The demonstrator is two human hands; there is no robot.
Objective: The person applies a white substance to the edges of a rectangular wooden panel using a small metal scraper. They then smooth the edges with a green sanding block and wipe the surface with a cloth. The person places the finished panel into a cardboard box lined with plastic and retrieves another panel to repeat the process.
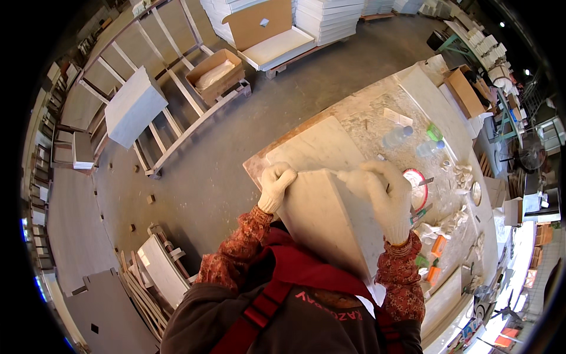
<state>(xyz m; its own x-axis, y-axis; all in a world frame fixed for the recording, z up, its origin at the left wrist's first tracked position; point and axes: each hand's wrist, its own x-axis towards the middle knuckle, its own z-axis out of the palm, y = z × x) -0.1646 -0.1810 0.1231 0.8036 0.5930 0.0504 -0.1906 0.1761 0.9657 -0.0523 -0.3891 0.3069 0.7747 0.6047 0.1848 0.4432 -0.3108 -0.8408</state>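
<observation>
In front of my body stands a tilted pale stone slab or panel (pixel 318 218) with light veining, its top edge toward the workbench. My left hand (pixel 275 184), in a cream knit glove, grips the slab's upper left corner with its fingers curled over the edge. My gloved right hand (pixel 387 197) is at the slab's upper right side, fingers bent and drawn together by the top edge. Whatever sits in its fingertips is pale and blurred, so I cannot make it out. Behind the slab, another pale flat panel (pixel 321 144) lies on the bench.
On the dusty workbench (pixel 368 127) lie plastic bottles (pixel 397 136), a round red-rimmed container (pixel 416 189) with a blade across it, orange-handled tools (pixel 438 245) and crumpled scraps. To the left, a wooden rack (pixel 194 115) bears a slab and a cardboard box (pixel 215 76).
</observation>
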